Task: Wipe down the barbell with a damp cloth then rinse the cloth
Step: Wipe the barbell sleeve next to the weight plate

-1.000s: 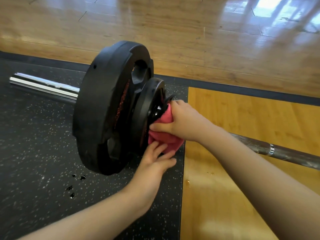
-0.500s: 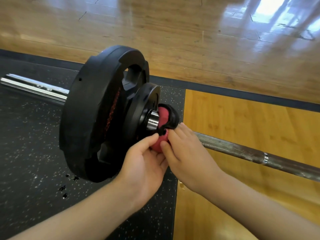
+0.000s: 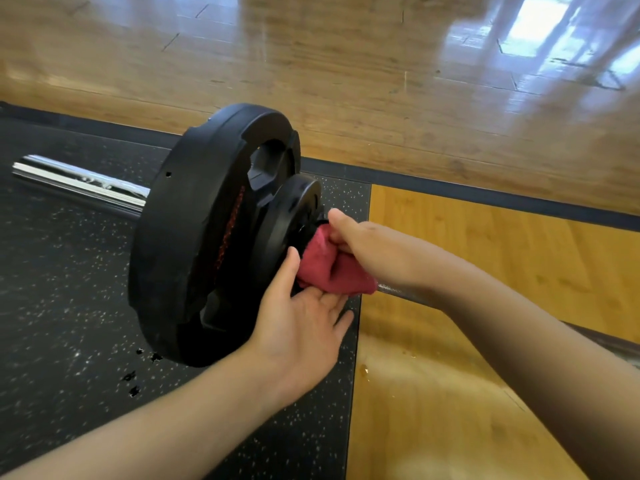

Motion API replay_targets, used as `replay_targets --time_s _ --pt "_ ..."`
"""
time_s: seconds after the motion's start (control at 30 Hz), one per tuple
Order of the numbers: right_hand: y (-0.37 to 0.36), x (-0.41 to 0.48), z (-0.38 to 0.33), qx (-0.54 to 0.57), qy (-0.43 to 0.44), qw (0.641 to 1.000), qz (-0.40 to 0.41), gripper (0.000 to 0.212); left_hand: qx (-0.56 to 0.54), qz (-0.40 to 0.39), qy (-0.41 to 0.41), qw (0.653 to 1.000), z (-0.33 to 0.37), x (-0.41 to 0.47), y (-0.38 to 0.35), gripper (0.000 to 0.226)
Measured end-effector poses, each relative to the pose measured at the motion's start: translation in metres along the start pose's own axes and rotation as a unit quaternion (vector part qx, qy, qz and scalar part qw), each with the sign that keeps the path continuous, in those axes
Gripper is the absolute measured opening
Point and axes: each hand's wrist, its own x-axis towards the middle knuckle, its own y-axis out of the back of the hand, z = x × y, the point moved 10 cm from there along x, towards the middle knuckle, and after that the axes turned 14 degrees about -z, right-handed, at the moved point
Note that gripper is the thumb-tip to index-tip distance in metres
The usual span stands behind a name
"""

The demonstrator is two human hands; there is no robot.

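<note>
So the barbell (image 3: 83,183) lies across a black speckled mat (image 3: 52,306), chrome end sticking out to the left, with a big plate (image 3: 194,244) and a small plate (image 3: 294,216) loaded on it. The red cloth (image 3: 334,270) is bunched up on the bar right against the inner face of the small plate, basically where the shaft (image 3: 394,292) comes out.

The right hand (image 3: 374,244) comes in from the right and grips the cloth from above, fingers curled into the fabric (fingertips are mostly buried in it, so I can't tell exactly how they sit).

The left hand (image 3: 304,327) is underneath, palm turned up-ish, with its fingers fairly straight and a bit spread. They touch the underside of the cloth, and the thumb points up alongside the rim of the small plate. It isn't gripping anything.

There are a few dark drops (image 3: 133,382) on the mat below the big plate, plus a wet spot (image 3: 363,370) on the yellow wood panel (image 3: 485,254) next to the mat. Behind it all there's shiny wood floor (image 3: 346,81).
</note>
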Motion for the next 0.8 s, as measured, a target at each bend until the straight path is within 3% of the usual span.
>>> replay_targets --time_s 0.2,0.3,0.47,0.53,0.6,0.7,0.8 --pt "0.006 0.012 0.019 0.026 -0.098 0.995 -0.018 0.079 -0.06 0.015 -0.014 0.998 0.003 -0.018 -0.004 0.091" --pt "0.005 0.016 0.017 0.03 -0.1 0.994 -0.038 0.079 -0.06 0.016 -0.016 0.998 0.006 -0.01 -0.005 0.098" --pt "0.004 0.007 0.014 0.026 -0.093 0.994 -0.042 0.083 -0.062 -0.002 -0.009 0.998 -0.001 0.005 0.001 0.089" --pt "-0.003 -0.008 0.001 -0.08 -0.074 0.993 -0.042 0.07 -0.073 -0.01 -0.01 0.997 -0.003 0.008 0.003 0.085" --pt "-0.024 -0.025 -0.011 -0.25 -0.047 0.967 -0.03 0.05 -0.075 -0.032 0.001 0.997 -0.005 0.011 -0.002 0.076" --pt "-0.062 -0.048 -0.015 -0.398 -0.035 0.916 0.03 0.065 -0.095 -0.012 0.038 0.995 -0.012 0.008 -0.002 0.067" --pt "-0.076 -0.051 -0.011 -0.473 -0.053 0.878 0.05 0.064 -0.078 0.021 0.037 0.996 -0.013 0.008 0.005 0.06"
